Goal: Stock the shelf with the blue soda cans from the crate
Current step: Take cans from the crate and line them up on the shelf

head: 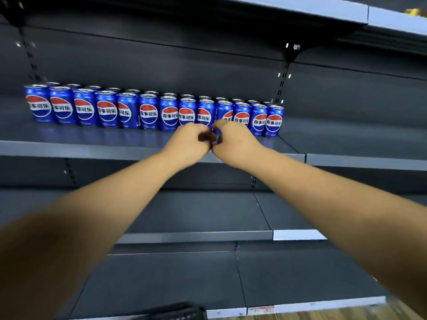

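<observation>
Head view: both hands reach forward to the front of the can row, close together, knuckles almost touching. The left hand [189, 140] has its fingers curled inward, and the right hand [233, 140] is curled the same way; a sliver of blue shows in the gap between them, but whether either grip actually has hold of a can cannot be told, since the fingers are turned away and hidden. Just behind the hands stands the row of blue soda cans [147, 112], upright, side by side and touching, logos facing out, with a second row of can tops visible directly behind them. They sit on the dark shelf [69, 148], toward its back, running from near the left upright to a slotted upright post [282, 84] on the right. Two lower shelves [196, 236] lie beneath the arms. At the bottom edge a dark crate [182, 311] corner shows, blurred
</observation>
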